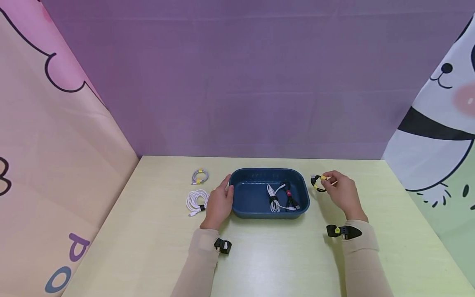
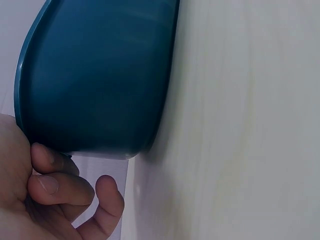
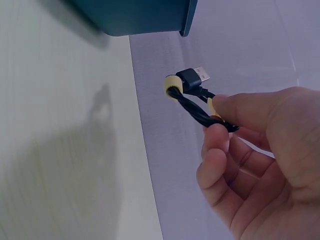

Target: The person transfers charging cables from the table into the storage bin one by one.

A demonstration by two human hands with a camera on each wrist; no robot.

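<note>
A dark blue rectangular bin (image 1: 245, 215) stands mid-table. At its left end my left hand (image 1: 218, 206) holds the rim, and the left wrist view shows bent fingers (image 2: 65, 190) by the bin's corner. My right hand (image 1: 342, 194) pinches a short coiled black USB cable (image 3: 195, 110) between thumb and fingertips, just right of the bin. Yellow ties wrap this cable, and its metal plug sticks out. Inside the bin lie a white cable (image 1: 275, 204) with a black tie and a black cable (image 1: 291, 201) with a red tie.
Left of the bin, a grey coiled cable (image 1: 199, 176) with yellow ties lies behind a thicker white coiled cable (image 1: 194, 201), beside my left hand. A purple backdrop (image 1: 259, 82) rises at the table's far edge, with printed cloths on both sides.
</note>
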